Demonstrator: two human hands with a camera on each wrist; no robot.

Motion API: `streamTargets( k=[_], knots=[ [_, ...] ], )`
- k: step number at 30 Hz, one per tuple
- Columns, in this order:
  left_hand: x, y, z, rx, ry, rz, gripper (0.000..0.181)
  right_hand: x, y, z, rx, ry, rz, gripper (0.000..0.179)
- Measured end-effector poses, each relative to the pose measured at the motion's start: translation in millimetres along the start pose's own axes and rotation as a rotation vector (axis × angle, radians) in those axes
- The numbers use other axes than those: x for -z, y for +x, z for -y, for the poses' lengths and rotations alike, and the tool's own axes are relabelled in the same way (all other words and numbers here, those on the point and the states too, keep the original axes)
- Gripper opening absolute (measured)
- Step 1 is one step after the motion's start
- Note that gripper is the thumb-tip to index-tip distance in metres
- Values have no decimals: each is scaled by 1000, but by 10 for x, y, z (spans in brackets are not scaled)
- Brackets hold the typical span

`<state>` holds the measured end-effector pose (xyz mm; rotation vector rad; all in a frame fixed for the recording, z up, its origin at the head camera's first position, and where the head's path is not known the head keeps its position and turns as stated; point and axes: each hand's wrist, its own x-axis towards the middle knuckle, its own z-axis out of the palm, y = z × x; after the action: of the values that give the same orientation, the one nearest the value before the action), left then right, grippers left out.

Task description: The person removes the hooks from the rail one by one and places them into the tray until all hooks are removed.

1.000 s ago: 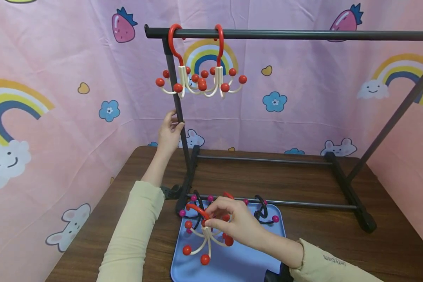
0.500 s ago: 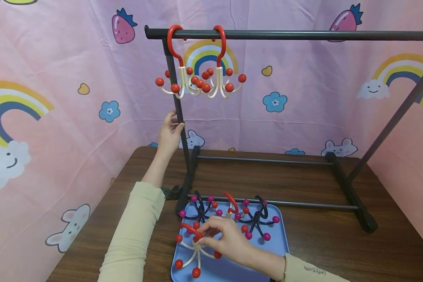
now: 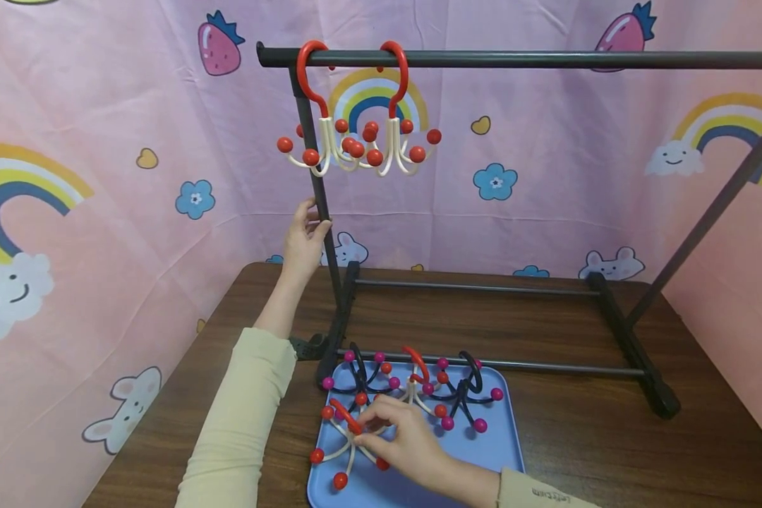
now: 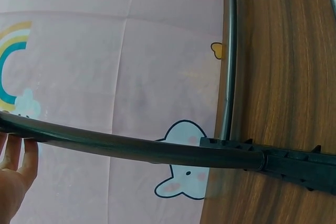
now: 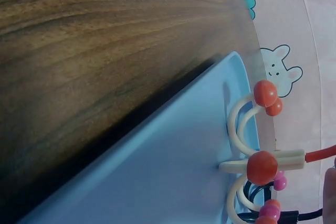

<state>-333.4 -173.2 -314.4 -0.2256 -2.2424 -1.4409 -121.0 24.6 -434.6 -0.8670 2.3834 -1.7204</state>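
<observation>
In the head view my right hand (image 3: 409, 439) pinches the red hook (image 3: 345, 415) of a white multi-arm hanger with red ball tips. Tilted, this hanger is over the front left of a blue tray (image 3: 463, 458); whether it touches the tray, I cannot tell. The right wrist view shows its white stem (image 5: 290, 159) up close, with one finger at the edge. My left hand (image 3: 303, 247) holds the left post (image 3: 320, 194) of a black rack, thumb in front. Two matching white hangers, a left one (image 3: 326, 130) and a right one (image 3: 394, 134), hang from the top bar (image 3: 514, 60).
At the tray's back lie a black hanger with magenta balls (image 3: 360, 381), another red-hooked white hanger (image 3: 413, 384) and a second black one (image 3: 462, 388). The rack's lower bar (image 3: 559, 367) runs just behind the tray on the brown table (image 3: 584, 451). A patterned cloth (image 3: 546, 141) hangs behind.
My right hand has moved down and left, bringing the pinched hanger over the tray's front left and uncovering the hangers at the back. The two hung hangers have turned slightly. My left hand has stayed.
</observation>
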Motion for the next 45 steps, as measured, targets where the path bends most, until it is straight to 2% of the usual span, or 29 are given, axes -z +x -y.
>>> streamTargets(
  k=[11,15,17,20,23,28,33,45],
  knots=[
    [28,3,-19,-9,-23,-1,41,-106,33,6,75,-40,-109,15],
    [26,11,-18,-6,-30,-4,40,-91,39,10,90,-38,-88,16],
    [24,15,-12,-3,-29,-6,40,-41,35,32,61,-33,-52,18],
    [25,14,-9,2,-25,-7,40,91,43,90,24,-34,-6,25],
    [34,9,-8,4,-20,-4,40,272,91,183,23,-62,-3,23],
    [51,3,-6,0,-6,-2,40,598,233,365,96,-169,-70,17],
    [58,-2,11,1,-2,0,41,880,385,528,195,-303,-132,19],
    [18,-6,22,-14,1,-13,42,1465,792,929,260,-463,-249,20]
  ],
)
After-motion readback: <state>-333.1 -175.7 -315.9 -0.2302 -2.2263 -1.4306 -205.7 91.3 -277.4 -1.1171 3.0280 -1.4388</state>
